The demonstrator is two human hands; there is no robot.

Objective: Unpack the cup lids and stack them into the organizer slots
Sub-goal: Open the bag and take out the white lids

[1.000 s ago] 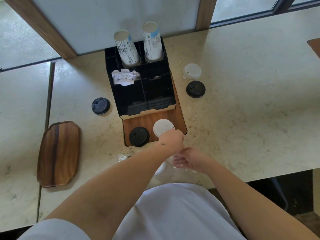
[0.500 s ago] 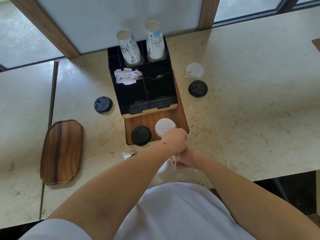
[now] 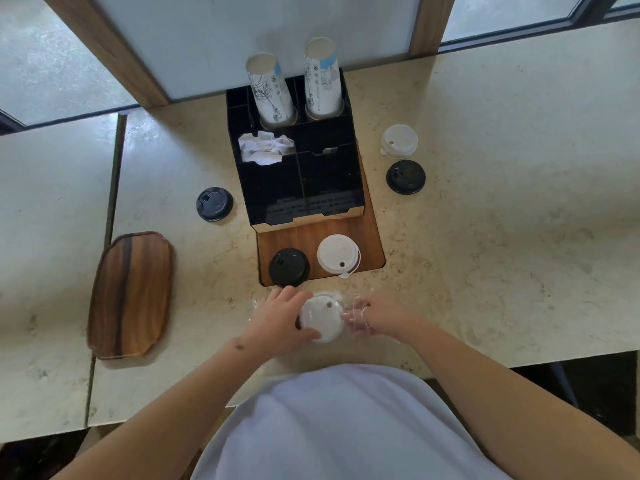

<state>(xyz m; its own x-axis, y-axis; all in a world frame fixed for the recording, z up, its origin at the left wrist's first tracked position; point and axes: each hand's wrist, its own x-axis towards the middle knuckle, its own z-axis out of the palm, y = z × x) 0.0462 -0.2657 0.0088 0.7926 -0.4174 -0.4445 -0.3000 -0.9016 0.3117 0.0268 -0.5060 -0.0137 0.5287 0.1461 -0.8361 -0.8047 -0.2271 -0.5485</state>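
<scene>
Wood comes first at the far left: an oblong dark wooden tray (image 3: 130, 294) with a glossy grain lies flat on the pale marble-like bench (image 3: 502, 237). Next to it, a round black plastic lid (image 3: 214, 204) rests alone beside the black compartment organizer (image 3: 298, 181), which carries two tall printed paper cup stacks (image 3: 294, 84) and some crumpled white napkins (image 3: 265, 147). On its brown wooden front board (image 3: 367, 233), a second black lid (image 3: 288, 267) and a white domed lid stack (image 3: 338, 253) sit side by side, probably in their round slots. Near the bench edge, the left hand (image 3: 277, 320) curls its grip around a white plastic lid stack (image 3: 322, 317), I think to keep it steady. The right hand (image 3: 372, 318) pinches the thin, wrinkled clear plastic wrap (image 3: 353, 315), probably to pull it off. At the right, a loose white lid (image 3: 399, 141) and a loose black lid (image 3: 405, 176) wait apart from the organizer.
</scene>
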